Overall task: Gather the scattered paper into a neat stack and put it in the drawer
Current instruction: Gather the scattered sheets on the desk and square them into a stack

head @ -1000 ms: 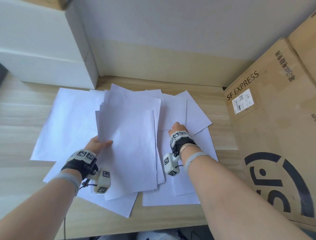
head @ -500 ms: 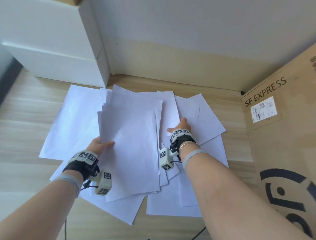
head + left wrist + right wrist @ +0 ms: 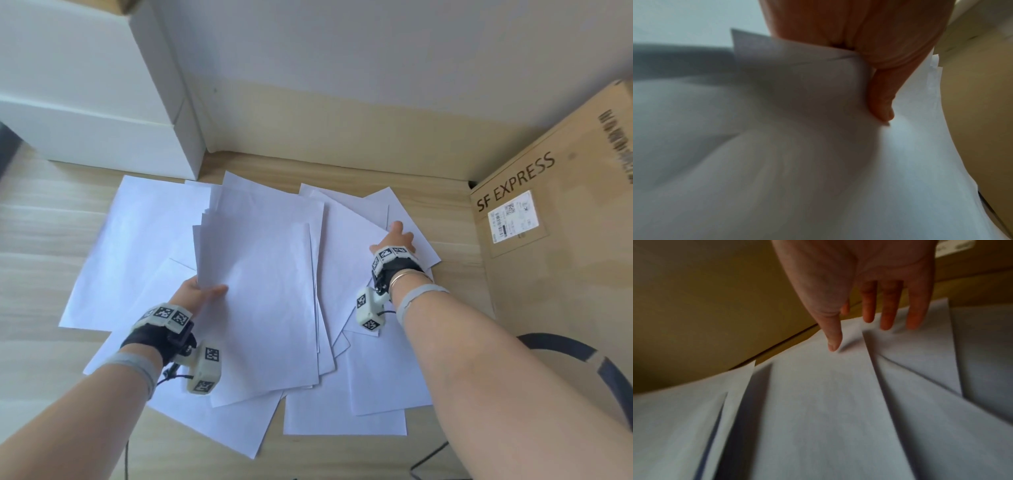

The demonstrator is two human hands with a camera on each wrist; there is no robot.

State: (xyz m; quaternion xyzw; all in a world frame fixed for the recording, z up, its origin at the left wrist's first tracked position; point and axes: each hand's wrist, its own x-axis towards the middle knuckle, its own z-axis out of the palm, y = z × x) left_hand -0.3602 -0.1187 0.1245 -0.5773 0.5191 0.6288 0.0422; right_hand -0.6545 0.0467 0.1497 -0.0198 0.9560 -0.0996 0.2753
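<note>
Left hand (image 3: 855,32) at top centre, seen from the wrist side, gripping a bundle of white paper sheets (image 3: 801,78) at their edge. Thumb (image 3: 879,100) pressed down on the top sheet, tip pointing toward the lower frame. 1 sheet corner (image 3: 742,39) sticking out to the left of the hand, slightly raised. More white paper (image 3: 777,178) filling the lower frame, blurred. Tan surface (image 3: 978,129) along the right edge, beside the curved paper border.
</note>
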